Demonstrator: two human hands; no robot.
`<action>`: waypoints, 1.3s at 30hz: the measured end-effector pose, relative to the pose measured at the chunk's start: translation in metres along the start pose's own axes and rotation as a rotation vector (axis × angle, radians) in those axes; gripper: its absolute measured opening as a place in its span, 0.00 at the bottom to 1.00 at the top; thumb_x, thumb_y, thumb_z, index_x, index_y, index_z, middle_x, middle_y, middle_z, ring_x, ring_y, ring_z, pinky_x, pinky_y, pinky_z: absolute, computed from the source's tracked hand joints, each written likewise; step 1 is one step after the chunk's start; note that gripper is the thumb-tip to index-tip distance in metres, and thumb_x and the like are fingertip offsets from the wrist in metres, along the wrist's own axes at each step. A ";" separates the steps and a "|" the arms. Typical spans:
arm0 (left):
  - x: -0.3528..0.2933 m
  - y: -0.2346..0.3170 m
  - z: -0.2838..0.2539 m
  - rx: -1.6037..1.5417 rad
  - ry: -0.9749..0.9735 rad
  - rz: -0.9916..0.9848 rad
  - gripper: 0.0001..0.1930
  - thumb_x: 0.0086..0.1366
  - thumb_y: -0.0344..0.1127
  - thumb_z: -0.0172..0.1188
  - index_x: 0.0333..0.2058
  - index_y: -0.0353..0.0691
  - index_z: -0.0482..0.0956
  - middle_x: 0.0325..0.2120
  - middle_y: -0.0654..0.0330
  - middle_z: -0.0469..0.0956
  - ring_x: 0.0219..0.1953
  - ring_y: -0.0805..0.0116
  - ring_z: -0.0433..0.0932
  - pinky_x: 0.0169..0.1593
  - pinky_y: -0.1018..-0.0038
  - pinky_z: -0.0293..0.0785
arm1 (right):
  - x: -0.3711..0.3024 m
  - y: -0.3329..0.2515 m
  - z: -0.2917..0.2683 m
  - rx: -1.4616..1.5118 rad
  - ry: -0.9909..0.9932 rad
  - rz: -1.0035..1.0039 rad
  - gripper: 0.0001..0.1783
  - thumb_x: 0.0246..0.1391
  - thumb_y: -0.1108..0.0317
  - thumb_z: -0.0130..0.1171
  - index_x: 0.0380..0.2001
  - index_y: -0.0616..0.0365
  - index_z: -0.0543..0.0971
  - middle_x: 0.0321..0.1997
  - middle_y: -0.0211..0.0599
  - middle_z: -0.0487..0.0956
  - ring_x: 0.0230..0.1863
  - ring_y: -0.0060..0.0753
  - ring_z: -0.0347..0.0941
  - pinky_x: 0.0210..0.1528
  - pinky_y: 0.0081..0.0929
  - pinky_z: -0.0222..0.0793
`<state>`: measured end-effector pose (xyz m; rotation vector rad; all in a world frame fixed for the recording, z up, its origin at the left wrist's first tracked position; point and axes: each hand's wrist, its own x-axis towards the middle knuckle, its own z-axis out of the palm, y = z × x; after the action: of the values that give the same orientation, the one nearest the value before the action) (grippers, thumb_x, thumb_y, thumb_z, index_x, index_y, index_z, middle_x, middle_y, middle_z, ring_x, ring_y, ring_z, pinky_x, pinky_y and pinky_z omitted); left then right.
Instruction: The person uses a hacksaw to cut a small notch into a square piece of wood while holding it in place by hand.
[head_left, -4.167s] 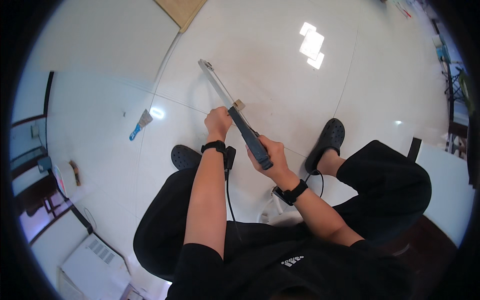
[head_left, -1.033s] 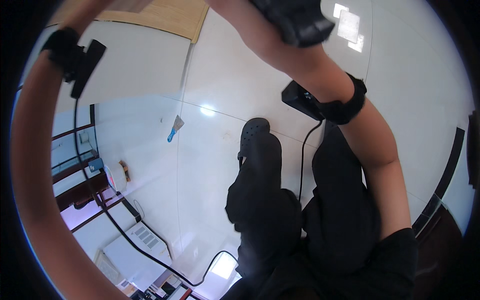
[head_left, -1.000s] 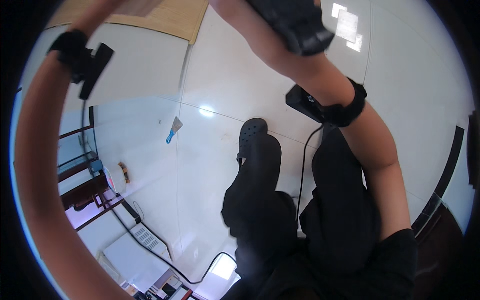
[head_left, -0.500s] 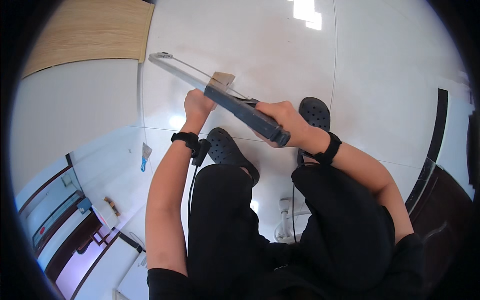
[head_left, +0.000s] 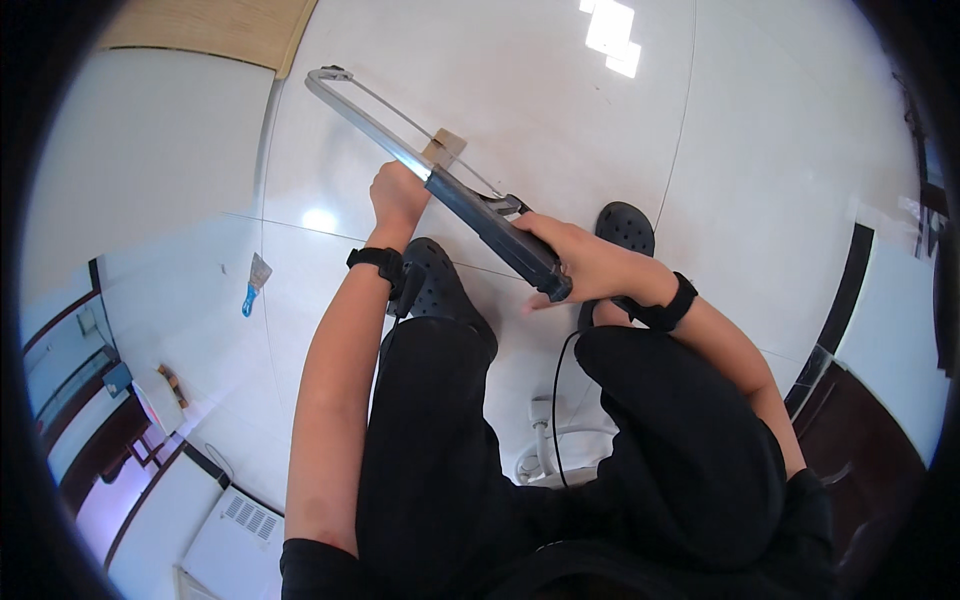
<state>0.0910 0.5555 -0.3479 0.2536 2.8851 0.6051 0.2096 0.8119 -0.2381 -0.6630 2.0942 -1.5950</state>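
My right hand (head_left: pixel 585 258) is around the dark handle end of a hacksaw (head_left: pixel 468 215), with a fingertip showing stretched out below the grip. The saw's silver frame slants up and to the left, its thin blade on the far side. My left hand (head_left: pixel 397 197) is closed on a small light-brown wooden block (head_left: pixel 444 147), its fingers partly hidden by the saw frame. The blade passes across the block; whether it sits in a cut I cannot tell.
Below the hands are my feet in black clogs (head_left: pixel 625 228). A scraper with a blue handle (head_left: pixel 255 285) lies on the glossy tiled floor at left. A wood-topped white cabinet (head_left: pixel 160 130) stands at upper left. A black cable (head_left: pixel 560 400) hangs between my knees.
The view has shifted, and the saw and block sit a little differently in it. The fingers of my right hand have loosened somewhat on the handle.
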 end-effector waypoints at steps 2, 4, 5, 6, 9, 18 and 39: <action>0.000 -0.001 0.000 0.012 -0.045 -0.045 0.17 0.54 0.50 0.62 0.28 0.41 0.81 0.21 0.49 0.78 0.29 0.48 0.78 0.31 0.61 0.73 | -0.003 -0.010 -0.009 0.092 -0.108 0.059 0.48 0.36 0.55 0.75 0.57 0.61 0.61 0.47 0.46 0.69 0.51 0.43 0.67 0.52 0.33 0.63; 0.000 -0.001 0.000 0.067 -0.051 -0.042 0.17 0.55 0.50 0.61 0.27 0.41 0.80 0.21 0.49 0.78 0.28 0.47 0.78 0.31 0.60 0.73 | -0.004 -0.016 -0.018 0.243 -0.197 0.124 0.50 0.36 0.51 0.74 0.58 0.60 0.59 0.47 0.44 0.68 0.51 0.40 0.65 0.53 0.31 0.62; 0.000 -0.002 -0.001 0.094 -0.054 -0.041 0.17 0.55 0.50 0.61 0.26 0.40 0.80 0.21 0.49 0.78 0.28 0.47 0.78 0.31 0.60 0.73 | -0.001 -0.016 -0.018 0.310 -0.218 0.181 0.48 0.37 0.49 0.73 0.56 0.61 0.61 0.45 0.43 0.68 0.50 0.38 0.66 0.52 0.30 0.62; -0.001 0.006 -0.005 0.083 -0.043 -0.020 0.13 0.54 0.46 0.60 0.26 0.41 0.81 0.21 0.49 0.79 0.28 0.47 0.78 0.32 0.60 0.74 | 0.001 -0.016 -0.019 0.375 -0.232 0.244 0.45 0.39 0.46 0.71 0.54 0.62 0.63 0.44 0.42 0.68 0.48 0.36 0.66 0.50 0.28 0.63; -0.005 0.028 -0.020 0.076 -0.053 -0.001 0.07 0.54 0.37 0.59 0.26 0.42 0.82 0.23 0.51 0.80 0.27 0.49 0.79 0.33 0.61 0.76 | 0.013 -0.016 -0.016 0.418 -0.221 0.506 0.39 0.42 0.40 0.65 0.44 0.63 0.69 0.36 0.38 0.69 0.41 0.32 0.68 0.44 0.26 0.65; -0.002 0.017 -0.010 0.109 -0.117 0.010 0.06 0.56 0.34 0.56 0.26 0.41 0.80 0.24 0.52 0.79 0.29 0.52 0.80 0.33 0.63 0.77 | 0.041 -0.037 0.005 0.263 0.058 0.820 0.26 0.54 0.44 0.54 0.19 0.57 0.72 0.18 0.26 0.69 0.23 0.20 0.65 0.29 0.19 0.61; -0.040 0.011 0.000 -0.031 0.001 0.030 0.09 0.53 0.40 0.61 0.27 0.41 0.79 0.21 0.50 0.78 0.27 0.50 0.78 0.31 0.59 0.75 | 0.029 -0.040 0.024 0.349 0.245 0.778 0.33 0.63 0.42 0.42 0.14 0.58 0.67 0.13 0.29 0.65 0.18 0.21 0.60 0.24 0.20 0.57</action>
<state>0.1307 0.5575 -0.3372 0.2926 2.8751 0.6546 0.2059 0.7671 -0.2072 0.4440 1.8029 -1.5336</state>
